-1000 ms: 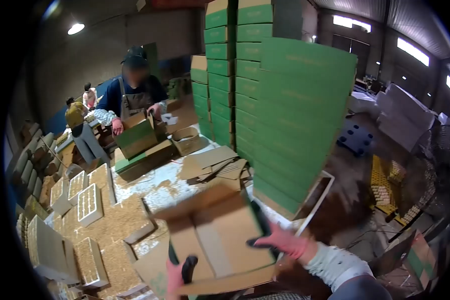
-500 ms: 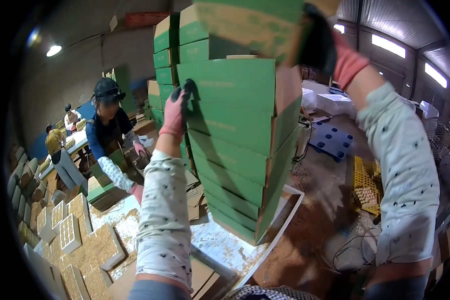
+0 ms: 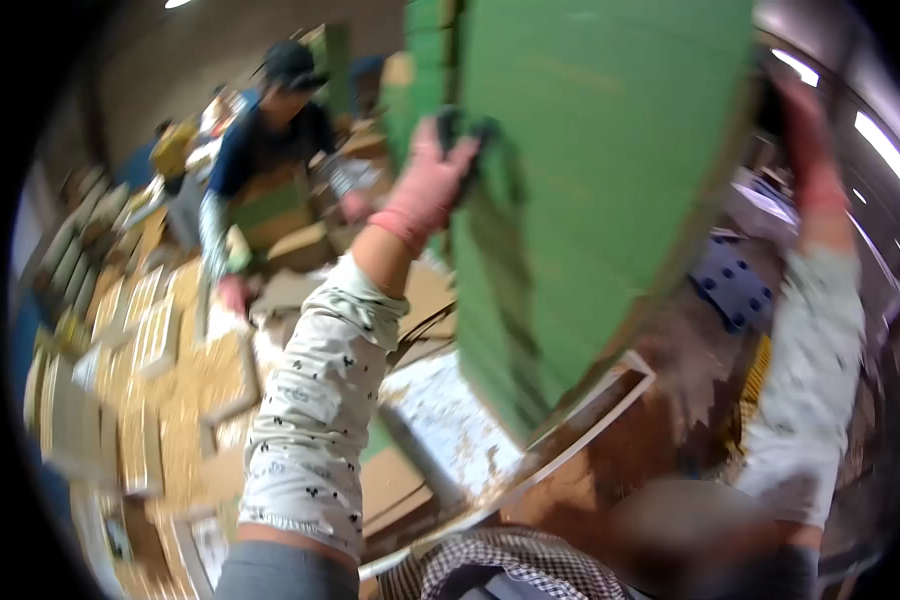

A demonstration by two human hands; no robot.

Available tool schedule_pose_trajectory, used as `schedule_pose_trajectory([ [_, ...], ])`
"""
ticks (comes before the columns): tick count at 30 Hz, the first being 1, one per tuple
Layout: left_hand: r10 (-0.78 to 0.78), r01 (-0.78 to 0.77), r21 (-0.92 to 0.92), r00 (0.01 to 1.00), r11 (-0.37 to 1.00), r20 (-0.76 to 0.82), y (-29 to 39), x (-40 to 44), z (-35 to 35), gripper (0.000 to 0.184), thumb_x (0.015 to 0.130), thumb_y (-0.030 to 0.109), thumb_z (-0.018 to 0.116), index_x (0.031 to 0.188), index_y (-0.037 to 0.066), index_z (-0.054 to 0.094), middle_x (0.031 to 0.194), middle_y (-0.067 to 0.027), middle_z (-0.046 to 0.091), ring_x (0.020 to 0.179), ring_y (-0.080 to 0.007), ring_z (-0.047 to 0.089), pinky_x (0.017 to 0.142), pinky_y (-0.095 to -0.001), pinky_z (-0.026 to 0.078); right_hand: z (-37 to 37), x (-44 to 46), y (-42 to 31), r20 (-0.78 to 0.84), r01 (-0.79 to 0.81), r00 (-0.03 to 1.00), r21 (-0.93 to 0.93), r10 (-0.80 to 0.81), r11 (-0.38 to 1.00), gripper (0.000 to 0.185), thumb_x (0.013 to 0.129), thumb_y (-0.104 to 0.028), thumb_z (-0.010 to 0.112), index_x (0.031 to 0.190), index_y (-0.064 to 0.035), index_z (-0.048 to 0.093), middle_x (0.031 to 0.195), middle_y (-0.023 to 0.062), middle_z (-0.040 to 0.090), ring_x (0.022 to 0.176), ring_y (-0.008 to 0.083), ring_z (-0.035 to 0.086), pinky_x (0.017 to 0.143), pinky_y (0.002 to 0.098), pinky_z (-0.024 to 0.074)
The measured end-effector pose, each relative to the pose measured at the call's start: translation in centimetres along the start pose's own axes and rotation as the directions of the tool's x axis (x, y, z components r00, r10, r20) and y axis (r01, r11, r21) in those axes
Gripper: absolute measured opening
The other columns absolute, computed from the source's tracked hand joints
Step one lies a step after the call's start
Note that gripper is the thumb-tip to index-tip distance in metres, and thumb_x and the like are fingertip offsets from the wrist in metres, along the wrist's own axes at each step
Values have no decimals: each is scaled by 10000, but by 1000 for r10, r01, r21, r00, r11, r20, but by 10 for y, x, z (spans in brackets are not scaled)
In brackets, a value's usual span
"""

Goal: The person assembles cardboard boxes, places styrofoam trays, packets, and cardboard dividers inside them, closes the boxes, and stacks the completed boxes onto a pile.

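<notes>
A tall stack of green cardboard boxes (image 3: 590, 200) fills the middle of the view, its top beyond the upper edge and its seams smeared by motion. My left hand (image 3: 435, 175), in a pink glove with dark fingertips, is closed around the stack's left edge. At the upper right, against the stack's right side, is my right hand (image 3: 795, 120), gloved the same way; its fingers are blurred and partly hidden. A white board (image 3: 450, 425) strewn with wood shavings lies under the stack.
To the left, a co-worker (image 3: 280, 130) in a dark cap bends over an open cardboard box (image 3: 270, 205). White trays (image 3: 155, 335) lie among shavings nearby. Flattened cardboard (image 3: 395, 490) is by the board. A blue pallet (image 3: 730, 280) and a yellow crate (image 3: 755, 385) stand on the right.
The view has swung, and the stack appears closer and farther right. My right hand, which held a green box above the stack, is now lower along its right side. My left hand stays at the left edge.
</notes>
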State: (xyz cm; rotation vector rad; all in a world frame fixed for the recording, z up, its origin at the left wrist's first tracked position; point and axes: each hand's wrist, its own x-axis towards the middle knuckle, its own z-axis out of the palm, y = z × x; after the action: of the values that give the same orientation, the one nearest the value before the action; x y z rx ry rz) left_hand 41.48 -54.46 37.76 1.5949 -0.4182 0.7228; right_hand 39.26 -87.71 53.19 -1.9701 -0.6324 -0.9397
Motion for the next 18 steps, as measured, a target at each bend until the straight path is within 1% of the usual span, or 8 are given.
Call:
schedule_pose_trajectory([
  [4,-482,-107,702,653,704,583,-50,-133,-141,833,779,426,670,1413,68,265,1439,-217,285,1317,-341,311,1073,-381,281,7,-156,-10,-220,285,922,-171,-318,943,504,900,-445,444,1073,6,588,1024,128,587,955,244,567,816,318,453],
  [7,-931,-1,991,343,-131,-123,-84,-246,-270,918,593,614,730,1283,68,473,1196,-168,552,1124,-335,510,943,-442,407,47,-269,-39,-43,395,916,-69,-398,916,613,884,-514,454,1061,61,568,1050,148,569,956,270,565,817,344,469],
  [8,-939,-91,971,287,-223,-188,-135,-304,-327,853,619,584,726,1265,77,497,1105,-152,610,1066,-308,561,885,-419,442,69,-289,-56,78,365,929,-46,-361,930,651,879,-537,458,1057,80,562,1058,155,563,957,279,564,818,352,475],
  [9,-985,290,956,149,-45,-92,-105,-318,-345,804,636,534,732,1264,89,500,1115,-157,608,1056,-292,574,885,-390,438,94,-299,-79,209,299,940,-119,-270,947,651,872,-557,453,1069,52,569,1069,143,557,958,259,559,834,347,452],
  [11,-932,495,869,300,-29,-203,-138,-356,-384,749,670,470,742,1286,126,491,1233,-134,554,1158,-318,507,1002,-384,364,148,-302,-97,378,28,922,136,-78,990,595,893,-515,450,1079,39,561,1081,120,556,976,226,536,851,332,423],
  [13,-751,312,950,620,-28,-226,-112,-340,-372,665,721,476,693,1244,126,481,1253,-132,514,1167,-272,491,1002,-347,339,194,-290,-140,524,-101,849,278,-62,955,484,879,-358,515,1109,68,538,1089,142,550,978,247,535,865,342,418],
  [15,-382,132,985,921,107,-82,-42,-303,-353,536,653,410,748,1055,121,544,983,-80,605,977,-254,573,843,-375,427,238,-269,-172,554,185,761,313,-337,932,462,666,-142,611,1083,53,569,1072,191,544,954,323,556,864,361,437],
  [18,-228,-125,981,961,151,158,70,-264,-316,504,631,392,745,966,69,553,920,-91,625,903,-226,597,794,-341,450,314,-268,-216,612,680,600,-52,-515,731,601,724,-313,668,1208,-8,483,1189,163,501,1111,333,452,977,430,345],
])
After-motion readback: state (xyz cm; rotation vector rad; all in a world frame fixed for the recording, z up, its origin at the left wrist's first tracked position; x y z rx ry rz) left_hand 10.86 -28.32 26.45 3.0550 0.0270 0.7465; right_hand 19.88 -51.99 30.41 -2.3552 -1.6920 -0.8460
